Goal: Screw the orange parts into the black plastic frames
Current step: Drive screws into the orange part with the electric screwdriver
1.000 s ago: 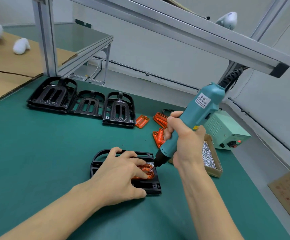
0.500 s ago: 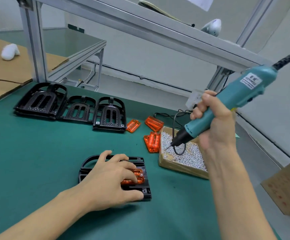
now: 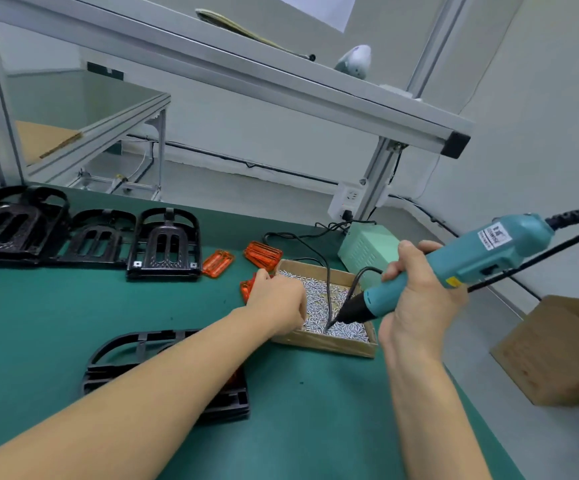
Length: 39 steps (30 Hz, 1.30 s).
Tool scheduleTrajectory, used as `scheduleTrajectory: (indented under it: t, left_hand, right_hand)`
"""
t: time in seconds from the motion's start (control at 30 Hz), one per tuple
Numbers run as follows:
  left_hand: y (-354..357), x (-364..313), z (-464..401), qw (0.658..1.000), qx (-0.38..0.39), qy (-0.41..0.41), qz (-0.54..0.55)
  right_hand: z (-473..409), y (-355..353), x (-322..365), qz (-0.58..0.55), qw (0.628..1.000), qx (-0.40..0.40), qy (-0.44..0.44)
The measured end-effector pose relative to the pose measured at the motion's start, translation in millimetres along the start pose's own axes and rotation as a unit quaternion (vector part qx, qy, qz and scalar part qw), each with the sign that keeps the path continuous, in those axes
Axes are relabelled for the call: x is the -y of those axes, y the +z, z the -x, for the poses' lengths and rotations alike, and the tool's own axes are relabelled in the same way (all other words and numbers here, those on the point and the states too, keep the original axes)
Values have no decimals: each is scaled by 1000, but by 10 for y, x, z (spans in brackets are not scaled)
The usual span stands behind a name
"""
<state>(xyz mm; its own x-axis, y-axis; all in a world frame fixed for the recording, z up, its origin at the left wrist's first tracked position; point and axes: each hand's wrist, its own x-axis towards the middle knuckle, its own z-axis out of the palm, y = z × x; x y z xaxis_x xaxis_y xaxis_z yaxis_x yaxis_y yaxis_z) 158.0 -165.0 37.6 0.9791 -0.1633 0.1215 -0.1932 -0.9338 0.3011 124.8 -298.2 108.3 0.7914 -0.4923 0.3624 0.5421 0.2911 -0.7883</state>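
Right hand [image 3: 419,306] grips driver [image 3: 461,268], bit in screw box [image 3: 329,344]. Left hand [image 3: 277,303] at box; grip hidden. Seat 1 screw squarely before lifting.

The bench [image 3: 39,323] has a dark green mat. An aluminium frame [image 3: 246,74] crosses overhead from ten o'clock to two o'clock, on uprights [image 3: 378,181] at either end. Pale walls [image 3: 540,116] close the room at twelve and three o'clock. A black cable [image 3: 246,164] runs low along the far wall. A second green-topped table [image 3: 73,98] stands at eleven o'clock, and a cardboard box [image 3: 558,351] sits at four o'clock.
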Motion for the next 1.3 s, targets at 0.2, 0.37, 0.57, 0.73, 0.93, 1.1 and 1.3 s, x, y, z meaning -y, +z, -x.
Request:
scheduleTrajectory:
  t: [0.2, 0.37, 0.57, 0.73, 0.93, 1.1, 1.3]
  left_hand:
    - [9, -90, -196, 992, 103, -4, -79]
    - [-12, -124, -182, 984, 142, 19, -106]
    - [-25, -9, -146, 995, 94, 29, -28]
    - [-118, 101, 8, 972, -10, -11, 236]
    - [-247, 366, 430, 817, -28, -83, 569]
    - [-304, 513, 876, 712, -36, -113, 692]
    - [-336, 575, 1217, 639, -59, -117, 758]
  right_hand:
    - [19, -62, -72, 10, 1000, 6, 13]
    - [76, -54, -147, 1, 999, 16, 33]
    - [84, -58, -179, -1, 999, 18, 42]
    - [89, -69, -147, -17, 998, 24, 47]
    - [138, -27, -84, -60, 996, 20, 70]
    - [273, 108, -16, -163, 977, 44, 128]
    - [461, 307, 87, -240, 953, 94, 162]
